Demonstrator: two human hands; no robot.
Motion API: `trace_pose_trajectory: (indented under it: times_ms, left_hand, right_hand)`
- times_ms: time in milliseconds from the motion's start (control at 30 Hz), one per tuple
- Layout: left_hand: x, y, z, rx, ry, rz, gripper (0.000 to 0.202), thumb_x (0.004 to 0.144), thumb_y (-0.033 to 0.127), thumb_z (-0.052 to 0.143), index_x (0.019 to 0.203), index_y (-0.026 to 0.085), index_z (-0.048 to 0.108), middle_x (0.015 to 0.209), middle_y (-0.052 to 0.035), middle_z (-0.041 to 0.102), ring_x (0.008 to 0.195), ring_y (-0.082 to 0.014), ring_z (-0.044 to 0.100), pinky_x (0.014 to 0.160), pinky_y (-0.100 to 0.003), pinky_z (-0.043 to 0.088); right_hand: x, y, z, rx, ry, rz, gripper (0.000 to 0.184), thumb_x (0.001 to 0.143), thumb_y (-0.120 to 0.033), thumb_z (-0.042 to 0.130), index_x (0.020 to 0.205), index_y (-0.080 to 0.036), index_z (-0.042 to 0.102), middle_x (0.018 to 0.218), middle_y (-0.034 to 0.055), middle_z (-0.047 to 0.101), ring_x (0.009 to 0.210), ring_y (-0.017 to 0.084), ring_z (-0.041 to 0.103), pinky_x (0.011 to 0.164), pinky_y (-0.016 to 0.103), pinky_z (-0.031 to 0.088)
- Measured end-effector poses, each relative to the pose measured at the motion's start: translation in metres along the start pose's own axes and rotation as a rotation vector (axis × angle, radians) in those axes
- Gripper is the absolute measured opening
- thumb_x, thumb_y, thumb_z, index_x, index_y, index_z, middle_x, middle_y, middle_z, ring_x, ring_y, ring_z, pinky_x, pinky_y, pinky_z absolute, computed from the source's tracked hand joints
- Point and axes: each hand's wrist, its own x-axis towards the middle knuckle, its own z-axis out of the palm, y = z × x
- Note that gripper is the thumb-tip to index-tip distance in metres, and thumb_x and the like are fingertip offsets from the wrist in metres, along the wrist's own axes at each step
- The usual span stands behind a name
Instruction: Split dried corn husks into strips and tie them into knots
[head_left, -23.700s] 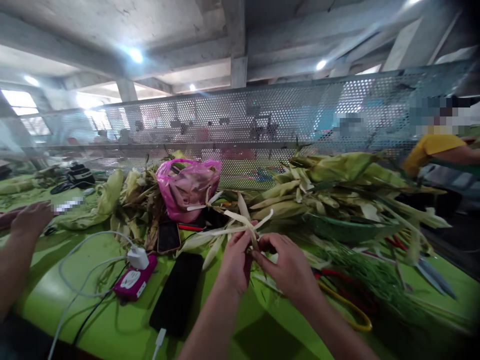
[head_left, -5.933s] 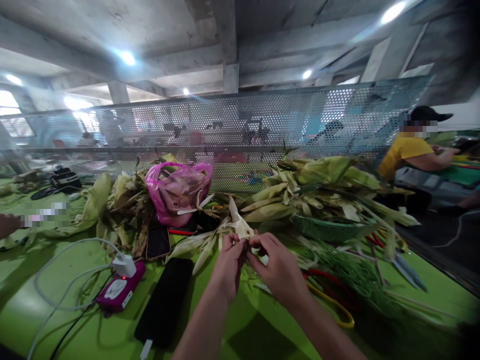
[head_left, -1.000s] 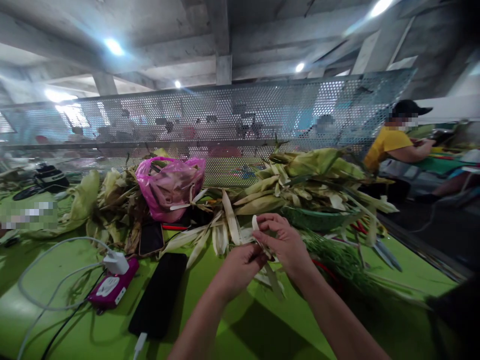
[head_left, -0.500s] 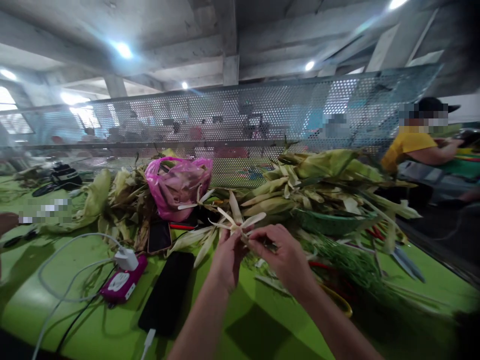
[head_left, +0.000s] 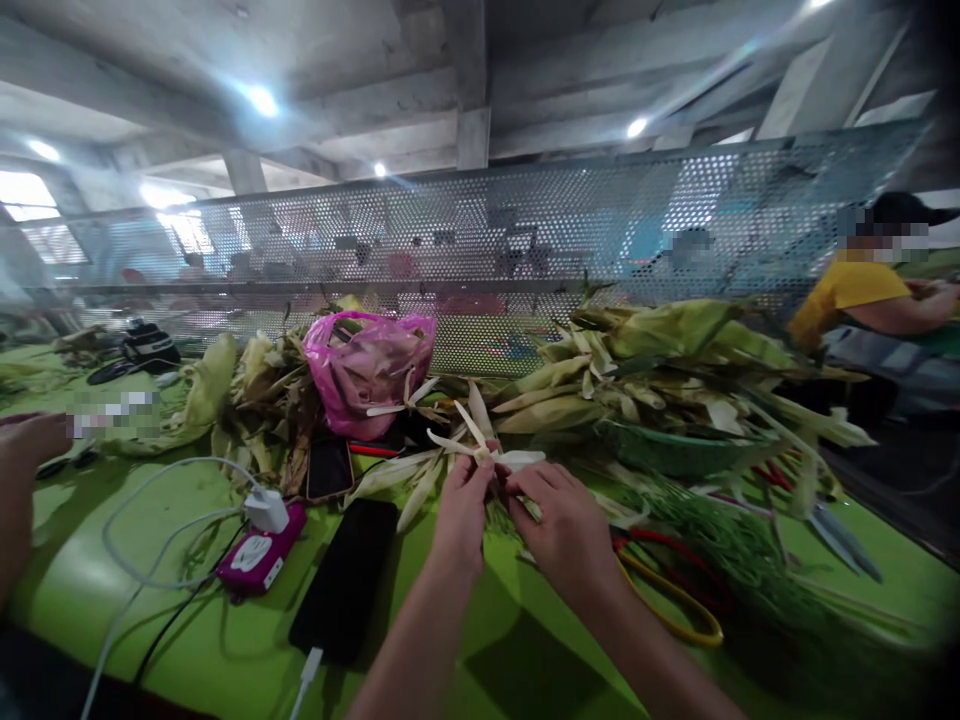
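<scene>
A pale corn-husk flower point(head_left: 482, 453) with several narrow petals stands upright in my left hand point(head_left: 461, 515), its base pinched between thumb and fingers. Just to its right is my right hand point(head_left: 562, 515), with fingers closed together beside the flower's lower side. Whatever lies between those right fingertips is too small to make out. Behind my hands, a similar husk flower point(head_left: 405, 402) rests by the pink plastic bag point(head_left: 367, 365). Loose husk strips point(head_left: 420, 490) lie on the green table point(head_left: 517, 640) beyond my left hand.
A black phone point(head_left: 345, 580) and a purple power strip point(head_left: 259, 555) with cables lie left. Right are heaped husks point(head_left: 660, 340) in a green basket point(head_left: 667, 450), green stringy strands point(head_left: 720, 530) and red-and-yellow handles point(head_left: 701, 625). A co-worker's hand point(head_left: 30, 450) shows at far left.
The view has shifted slightly, so most things sit further right. My right fingers have drawn a little away from the flower's base. The co-worker's hand at left has come further into view.
</scene>
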Motion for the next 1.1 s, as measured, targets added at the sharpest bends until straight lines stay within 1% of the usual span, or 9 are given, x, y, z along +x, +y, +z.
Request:
trace_pose_trajectory:
  times_ms: [100,200,267,367,500,667,800,933,1100]
  left_hand:
    - [0.002,-0.001,-0.002,0.038,0.040,0.059,0.028,0.073,0.033,0.071,0.096,0.018,0.068,0.077,-0.0003,0.062,0.074,-0.0117,0.056,0.075,-0.024,0.042]
    - [0.001,-0.003,0.000,-0.048,-0.009,0.024,0.029,0.073,0.032,0.071,0.099,0.020,0.065,0.085,-0.0021,0.065,0.081,-0.0139,0.059,0.082,-0.026,0.043]
    - [-0.001,-0.004,0.002,-0.101,-0.038,-0.014,0.030,0.073,0.031,0.071,0.100,0.020,0.064,0.091,-0.0036,0.067,0.086,-0.0150,0.061,0.086,-0.028,0.043]
    - [-0.004,-0.005,0.005,-0.119,-0.034,-0.060,0.029,0.073,0.030,0.071,0.099,0.020,0.064,0.094,-0.0042,0.068,0.087,-0.0151,0.063,0.086,-0.028,0.043]
    - [-0.005,-0.005,0.006,-0.143,-0.034,-0.088,0.030,0.072,0.030,0.072,0.099,0.021,0.063,0.096,-0.0048,0.069,0.089,-0.0156,0.064,0.088,-0.028,0.044]
    - [-0.006,-0.005,0.008,-0.115,-0.023,-0.040,0.027,0.072,0.029,0.072,0.096,0.020,0.064,0.095,-0.0053,0.069,0.091,-0.0171,0.064,0.092,-0.031,0.043]
    - [-0.006,-0.005,0.008,-0.073,-0.032,-0.005,0.027,0.073,0.031,0.071,0.096,0.020,0.064,0.093,-0.0057,0.069,0.093,-0.0193,0.063,0.093,-0.034,0.042]
    - [-0.003,-0.002,0.006,0.061,0.008,0.044,0.028,0.074,0.033,0.069,0.097,0.018,0.066,0.092,-0.0062,0.067,0.090,-0.0194,0.061,0.090,-0.033,0.042]
    - [-0.002,0.005,0.005,0.209,0.072,0.122,0.025,0.076,0.031,0.066,0.095,0.017,0.069,0.087,-0.0056,0.065,0.083,-0.0174,0.057,0.082,-0.029,0.042]
  right_hand:
    - [0.001,-0.003,0.001,0.076,-0.012,0.065,0.011,0.084,-0.022,0.053,0.074,-0.020,0.057,0.078,0.0056,0.063,0.076,0.021,0.056,0.069,0.031,0.041]
    - [0.002,-0.003,0.003,0.210,-0.045,0.187,0.007,0.085,-0.026,0.053,0.083,-0.021,0.058,0.082,0.0050,0.065,0.073,0.020,0.058,0.065,0.029,0.041]
    - [0.001,-0.002,0.004,0.220,-0.067,0.246,0.010,0.083,-0.026,0.054,0.090,-0.020,0.058,0.087,0.0055,0.067,0.074,0.020,0.059,0.065,0.030,0.041]
    - [0.001,-0.002,0.005,0.206,-0.083,0.283,0.013,0.081,-0.023,0.055,0.094,-0.020,0.058,0.089,0.0051,0.068,0.077,0.021,0.060,0.067,0.030,0.041]
    - [0.000,-0.004,0.004,0.244,-0.071,0.304,0.012,0.082,-0.025,0.053,0.092,-0.021,0.059,0.088,0.0042,0.069,0.076,0.020,0.061,0.067,0.029,0.041]
    - [0.000,-0.008,0.007,0.310,-0.074,0.362,0.010,0.080,-0.026,0.054,0.088,-0.021,0.058,0.082,0.0028,0.068,0.069,0.018,0.059,0.064,0.028,0.041]
    - [0.001,-0.006,0.010,0.364,-0.123,0.344,0.007,0.079,-0.027,0.055,0.079,-0.020,0.059,0.076,0.0022,0.066,0.067,0.018,0.057,0.064,0.028,0.040]
    - [0.001,-0.002,0.009,0.395,-0.100,0.282,0.011,0.079,-0.028,0.054,0.071,-0.021,0.056,0.074,0.0022,0.063,0.070,0.018,0.055,0.065,0.028,0.040]
    - [0.000,-0.005,0.002,0.303,-0.115,0.252,0.013,0.084,-0.029,0.052,0.074,-0.022,0.057,0.068,-0.0002,0.060,0.063,0.017,0.052,0.060,0.027,0.038]
